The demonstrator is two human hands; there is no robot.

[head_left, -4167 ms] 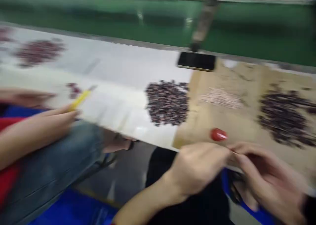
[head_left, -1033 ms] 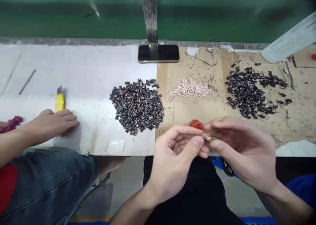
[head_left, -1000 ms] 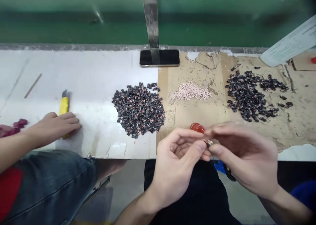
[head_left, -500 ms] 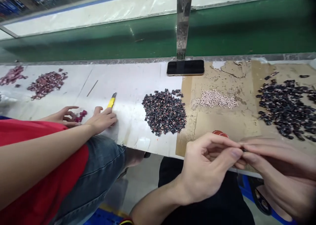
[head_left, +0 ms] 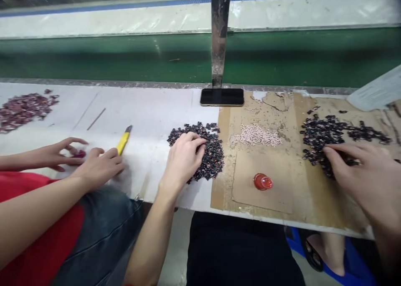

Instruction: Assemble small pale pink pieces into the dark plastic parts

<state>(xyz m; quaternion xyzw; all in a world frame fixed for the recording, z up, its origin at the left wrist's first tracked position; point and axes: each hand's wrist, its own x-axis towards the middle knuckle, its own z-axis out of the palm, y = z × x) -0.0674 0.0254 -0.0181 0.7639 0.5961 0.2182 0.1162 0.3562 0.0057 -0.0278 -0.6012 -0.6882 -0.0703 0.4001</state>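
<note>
My left hand [head_left: 184,156] rests over the middle pile of small black pieces [head_left: 213,158], some showing reddish bits. Its fingers are curled, with thumb and index tips close together; whatever lies between them is too small to make out. At the right, my right hand [head_left: 366,173] reaches into another pile of black pieces [head_left: 322,131], thumb and forefinger pinched on a small black piece. Between both hands lie a heap of tiny pale pink bits [head_left: 258,135] and a small round red object [head_left: 262,181] with a shiny top, on the cardboard [head_left: 269,202].
A phone [head_left: 222,97] lies by the metal post [head_left: 219,47]. To the left, a co-worker's hands [head_left: 100,164] are beside a yellow utility knife [head_left: 124,140]. A reddish pile [head_left: 26,108] and a thin brown stick [head_left: 96,119] lie beyond. A white object [head_left: 376,89] stands at right.
My hands have parted from their meeting point in front of me. The left went to the middle black pile, the right to the right-hand pile. The red object now shows fully.
</note>
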